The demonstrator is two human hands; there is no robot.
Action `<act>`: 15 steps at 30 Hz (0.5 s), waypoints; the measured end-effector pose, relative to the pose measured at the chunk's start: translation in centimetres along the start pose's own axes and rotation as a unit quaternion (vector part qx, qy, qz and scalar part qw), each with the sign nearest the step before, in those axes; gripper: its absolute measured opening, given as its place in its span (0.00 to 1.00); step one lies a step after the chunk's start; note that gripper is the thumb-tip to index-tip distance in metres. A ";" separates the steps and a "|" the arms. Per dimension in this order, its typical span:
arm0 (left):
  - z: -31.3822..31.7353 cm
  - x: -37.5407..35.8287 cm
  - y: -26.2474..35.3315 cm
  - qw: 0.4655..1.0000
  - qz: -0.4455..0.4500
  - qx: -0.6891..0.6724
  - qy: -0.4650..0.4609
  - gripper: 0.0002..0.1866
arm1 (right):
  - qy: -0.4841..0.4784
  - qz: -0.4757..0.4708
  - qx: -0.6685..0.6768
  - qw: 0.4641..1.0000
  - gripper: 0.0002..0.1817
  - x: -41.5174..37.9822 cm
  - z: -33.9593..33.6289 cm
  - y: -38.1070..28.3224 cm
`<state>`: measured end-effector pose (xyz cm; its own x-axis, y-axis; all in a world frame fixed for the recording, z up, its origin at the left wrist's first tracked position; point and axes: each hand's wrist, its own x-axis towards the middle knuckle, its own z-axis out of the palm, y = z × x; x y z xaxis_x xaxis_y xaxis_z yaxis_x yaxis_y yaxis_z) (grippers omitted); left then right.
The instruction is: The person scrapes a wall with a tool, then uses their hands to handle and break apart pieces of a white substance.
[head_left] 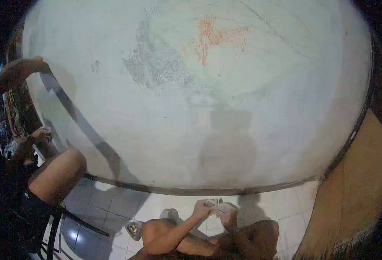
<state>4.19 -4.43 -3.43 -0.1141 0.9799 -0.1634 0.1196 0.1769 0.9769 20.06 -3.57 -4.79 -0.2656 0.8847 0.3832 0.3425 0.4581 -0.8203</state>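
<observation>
My left hand [203, 209] and my right hand [228, 215] meet low in the middle of the view, above my bent legs [169, 236]. Between the fingers of both hands is a small whitish object [217, 204], too small to name. The fingers of each hand are closed about it. Beside my left knee, on the white tiles, stands a small shallow container [134, 230] with pale bits in it.
A large scuffed white wall [178, 143] with grey and orange marks curves ahead. At the left a person [59, 173] sits, one hand [37, 63] raised against the wall. A brown panel [351, 186] leans at the right. White tiles [156, 203] cover the floor.
</observation>
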 end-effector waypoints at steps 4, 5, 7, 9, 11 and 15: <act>-0.1 -0.8 1.6 0.995 0.024 0.096 0.012 0.06 | -0.003 -0.077 -0.048 0.996 0.09 0.3 -0.2 -1.7; -0.2 -0.8 2.2 0.995 0.034 0.092 0.018 0.07 | 0.039 -0.051 -0.031 0.997 0.07 0.4 0.2 -1.9; -0.5 -1.2 2.5 0.995 0.038 0.085 0.022 0.07 | 0.078 -0.019 -0.016 0.997 0.06 0.1 0.2 -2.6; -0.8 -0.7 2.7 0.984 0.072 0.163 0.007 0.07 | 0.069 0.054 0.023 0.996 0.05 0.6 0.0 -2.9; -0.7 -0.4 2.2 0.990 0.090 0.103 0.010 0.06 | 0.077 -0.037 -0.006 0.996 0.07 1.0 -0.7 -2.0; -0.1 0.3 0.8 0.995 0.093 0.047 0.000 0.05 | 0.085 0.010 0.065 0.994 0.18 -0.7 2.2 4.7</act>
<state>4.14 -3.96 -2.65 -0.0814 0.9965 0.0197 0.2296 -0.0005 0.9733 19.90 -2.22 -9.80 -0.0995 0.9004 0.4236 0.2245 0.4351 -0.8720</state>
